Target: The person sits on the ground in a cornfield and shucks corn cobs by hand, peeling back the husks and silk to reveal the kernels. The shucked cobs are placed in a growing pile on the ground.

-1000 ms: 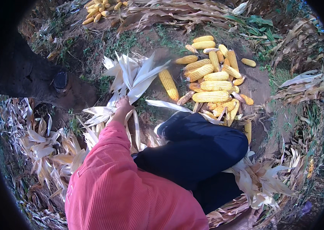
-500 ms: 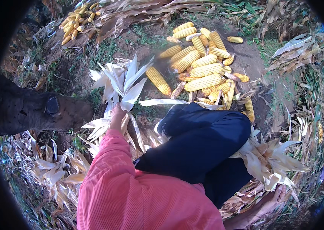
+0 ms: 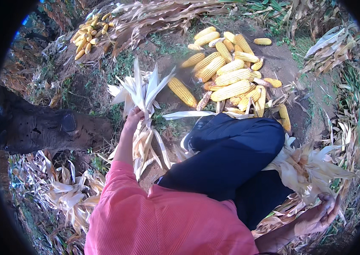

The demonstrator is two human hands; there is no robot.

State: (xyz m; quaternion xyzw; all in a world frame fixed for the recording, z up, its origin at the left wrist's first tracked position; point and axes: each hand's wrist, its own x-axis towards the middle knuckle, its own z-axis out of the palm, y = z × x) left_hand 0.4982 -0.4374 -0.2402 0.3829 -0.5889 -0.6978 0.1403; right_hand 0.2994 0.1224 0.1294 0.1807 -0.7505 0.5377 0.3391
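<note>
My left hand (image 3: 135, 115) is closed around the base of a bunch of pale corn husks (image 3: 143, 91), whose dry leaves fan upward above the fist. More husk strips hang below it toward the ground. A single yellow corn cob (image 3: 182, 92) lies just right of this bunch. At the lower right, my right hand (image 3: 321, 216) has its fingers loosely bent and apart, with nothing visible in it. It is close to another clump of dry husks (image 3: 305, 168) beside my dark-trousered leg (image 3: 226, 153).
A heap of husked corn cobs (image 3: 233, 76) lies beyond my knees, and a smaller cob pile (image 3: 89, 36) sits at the far left. A thick tree trunk (image 3: 52, 127) juts in from the left. Loose husks (image 3: 67, 191) cover the ground at lower left; dry stalks (image 3: 163, 17) lie behind.
My left hand has risen slightly with the husk bunch, which now stands more upright. My right hand has come further into view, up and to the right. The view has shifted a little.
</note>
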